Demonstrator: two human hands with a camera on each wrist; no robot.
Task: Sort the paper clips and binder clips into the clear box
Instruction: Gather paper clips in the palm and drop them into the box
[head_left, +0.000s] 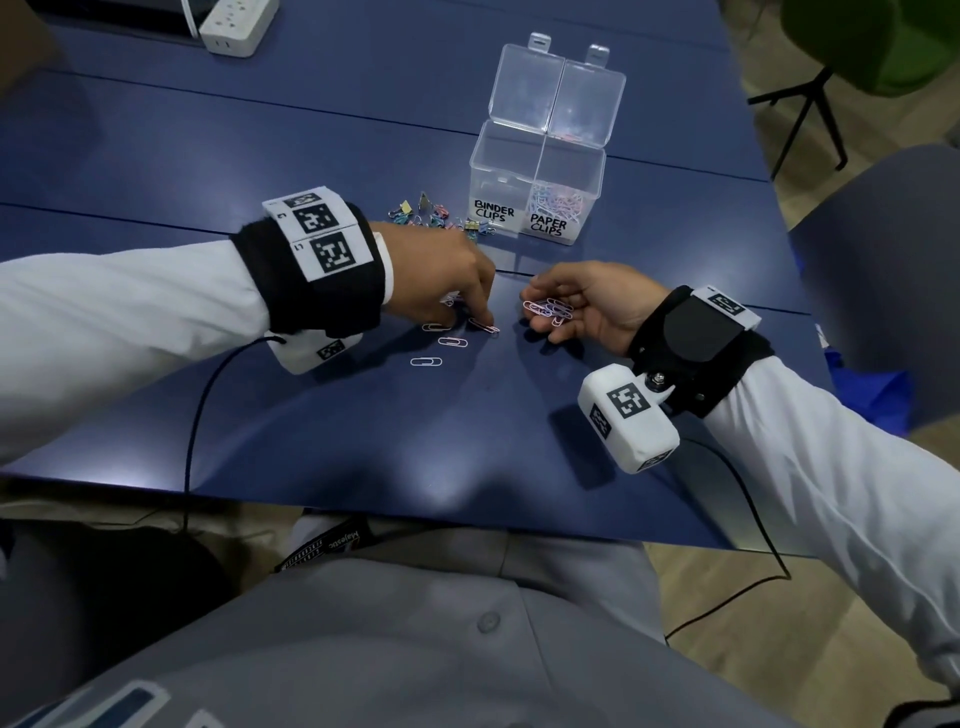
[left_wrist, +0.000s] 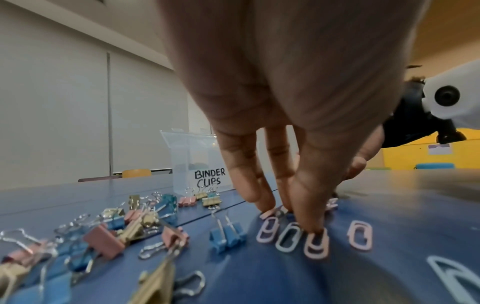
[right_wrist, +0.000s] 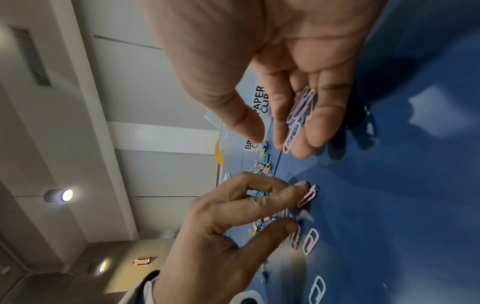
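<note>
The clear box (head_left: 519, 156) stands open at the back of the blue table (head_left: 467, 441), labelled BINDER CLIPS on its left half and PAPER CLIPS on its right half. The right half holds paper clips. A pile of coloured binder clips (head_left: 436, 215) lies left of the box. My left hand (head_left: 480, 317) reaches down, and its fingertips (left_wrist: 311, 224) press a pink paper clip (right_wrist: 307, 195) on the table. Three more loose paper clips (head_left: 453, 341) lie just below that hand. My right hand (head_left: 540, 306) is palm up beside it. Several paper clips (right_wrist: 298, 117) lie on its fingers, and the thumb is lifted off them.
A white power strip (head_left: 236, 23) sits at the far left of the table. A grey chair (head_left: 883, 270) stands to the right, and the table's near edge (head_left: 363, 501) is at my lap. Thin black cables (head_left: 195, 415) hang from both wrists.
</note>
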